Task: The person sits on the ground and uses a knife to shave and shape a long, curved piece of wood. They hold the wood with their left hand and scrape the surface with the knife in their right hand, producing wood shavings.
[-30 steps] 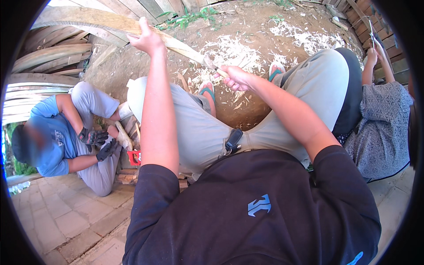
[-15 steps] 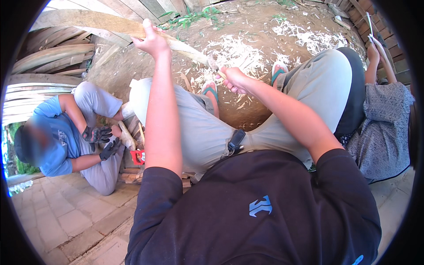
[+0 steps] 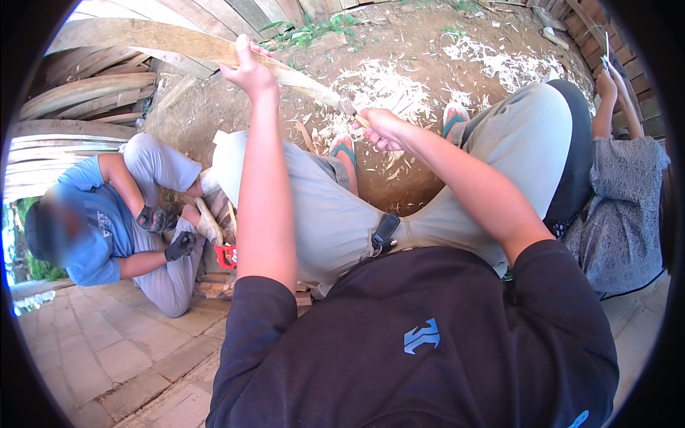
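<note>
A long, pale wooden plank [image 3: 157, 37] slants from the upper left down to the middle of the view. My left hand [image 3: 253, 75] is closed around it, thumb up. My right hand [image 3: 385, 130] grips the short wooden handle of a bladed tool [image 3: 347, 106]. Its small metal blade is at the plank's lower end, and I cannot tell whether it touches or its exact kind. White wood shavings [image 3: 389, 89] lie on the dirt below and beyond the tool, around my sandalled feet.
To the left, a person in a blue shirt [image 3: 100, 214] and dark gloves sits beside a red-handled saw [image 3: 226, 257]. Curved boards [image 3: 85, 96] are stacked at far left. Another person in a grey patterned top [image 3: 628, 207] sits close on the right, holding a thin white strip [image 3: 606, 50].
The plank and my left hand have shifted slightly right and down in the view; the tool stays by the plank's end. The gloved person's hands have drawn apart and curled.
</note>
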Action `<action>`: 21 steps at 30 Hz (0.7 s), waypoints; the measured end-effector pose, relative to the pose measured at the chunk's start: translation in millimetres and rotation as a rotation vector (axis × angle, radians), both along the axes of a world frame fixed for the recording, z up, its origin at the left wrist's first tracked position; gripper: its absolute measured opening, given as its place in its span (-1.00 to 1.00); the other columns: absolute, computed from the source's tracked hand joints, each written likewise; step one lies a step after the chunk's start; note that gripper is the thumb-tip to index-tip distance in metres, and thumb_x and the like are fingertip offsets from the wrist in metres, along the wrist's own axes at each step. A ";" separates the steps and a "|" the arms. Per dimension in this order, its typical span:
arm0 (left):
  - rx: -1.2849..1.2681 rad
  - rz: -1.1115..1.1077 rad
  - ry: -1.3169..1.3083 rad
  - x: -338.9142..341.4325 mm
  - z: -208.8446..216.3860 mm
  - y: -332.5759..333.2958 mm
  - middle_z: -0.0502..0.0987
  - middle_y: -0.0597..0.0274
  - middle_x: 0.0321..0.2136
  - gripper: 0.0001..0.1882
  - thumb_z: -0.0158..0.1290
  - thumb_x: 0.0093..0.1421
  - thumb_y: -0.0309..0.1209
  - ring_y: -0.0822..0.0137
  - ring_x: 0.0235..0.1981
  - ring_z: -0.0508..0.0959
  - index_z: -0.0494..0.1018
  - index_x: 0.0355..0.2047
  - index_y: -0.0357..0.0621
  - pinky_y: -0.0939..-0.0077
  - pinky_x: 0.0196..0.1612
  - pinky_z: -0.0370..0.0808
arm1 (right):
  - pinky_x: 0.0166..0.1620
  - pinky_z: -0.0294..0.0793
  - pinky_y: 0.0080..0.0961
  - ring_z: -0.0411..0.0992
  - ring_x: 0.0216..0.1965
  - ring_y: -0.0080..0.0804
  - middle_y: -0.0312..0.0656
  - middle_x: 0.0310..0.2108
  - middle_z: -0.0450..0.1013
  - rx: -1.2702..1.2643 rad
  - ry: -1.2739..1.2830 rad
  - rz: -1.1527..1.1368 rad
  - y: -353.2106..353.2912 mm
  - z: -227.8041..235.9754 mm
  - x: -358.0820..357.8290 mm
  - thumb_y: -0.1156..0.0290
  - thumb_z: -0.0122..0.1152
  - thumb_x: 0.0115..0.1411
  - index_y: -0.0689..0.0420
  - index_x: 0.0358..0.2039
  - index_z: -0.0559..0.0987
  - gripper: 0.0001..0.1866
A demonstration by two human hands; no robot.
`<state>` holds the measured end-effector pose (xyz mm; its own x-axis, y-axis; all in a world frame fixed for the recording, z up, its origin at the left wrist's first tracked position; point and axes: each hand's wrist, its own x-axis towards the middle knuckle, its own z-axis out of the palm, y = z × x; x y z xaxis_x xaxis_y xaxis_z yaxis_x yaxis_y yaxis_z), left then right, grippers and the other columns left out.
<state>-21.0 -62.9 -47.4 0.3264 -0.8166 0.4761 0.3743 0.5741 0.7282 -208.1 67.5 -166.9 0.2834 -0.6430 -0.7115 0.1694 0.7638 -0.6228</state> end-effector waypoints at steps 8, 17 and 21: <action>0.025 0.141 0.028 -9.7 3.0 1.3 0.42 0.26 -0.51 -0.53 0.19 0.22 -0.43 0.44 -0.58 0.43 0.23 0.05 -0.21 0.50 -0.54 0.43 | -0.73 0.01 -0.64 0.08 -0.74 -0.67 -0.40 -0.62 0.22 -0.053 -0.068 -0.247 -2.5 -0.3 3.9 0.13 -0.29 0.46 0.07 -0.29 0.46 -0.62; 0.034 0.247 -0.018 -14.1 11.6 -0.8 0.40 0.26 -0.54 -0.63 0.17 0.22 -0.37 0.43 -0.60 0.42 0.26 -0.09 -0.21 0.47 -0.57 0.43 | -0.68 0.07 -0.45 0.13 -0.76 -0.51 -0.31 -0.66 0.29 -0.133 0.238 -0.074 6.5 1.4 5.5 0.10 -0.16 0.42 0.13 -0.25 0.51 -0.62; 0.055 0.204 0.000 -15.3 10.4 -1.5 0.43 0.25 -0.52 -0.53 0.20 0.22 -0.39 0.44 -0.59 0.42 0.24 0.04 -0.24 0.50 -0.55 0.40 | -0.67 0.07 -0.53 0.10 -0.70 -0.59 -0.39 -0.61 0.25 -0.126 0.243 -0.010 5.8 2.2 6.1 0.04 -0.21 0.46 0.08 -0.13 0.53 -0.58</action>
<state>-36.4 -64.4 -37.0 0.4874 -0.7584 0.4327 0.2545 0.5974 0.7605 -202.0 73.3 -164.7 0.1072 -0.7329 -0.6718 0.0103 0.6765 -0.7364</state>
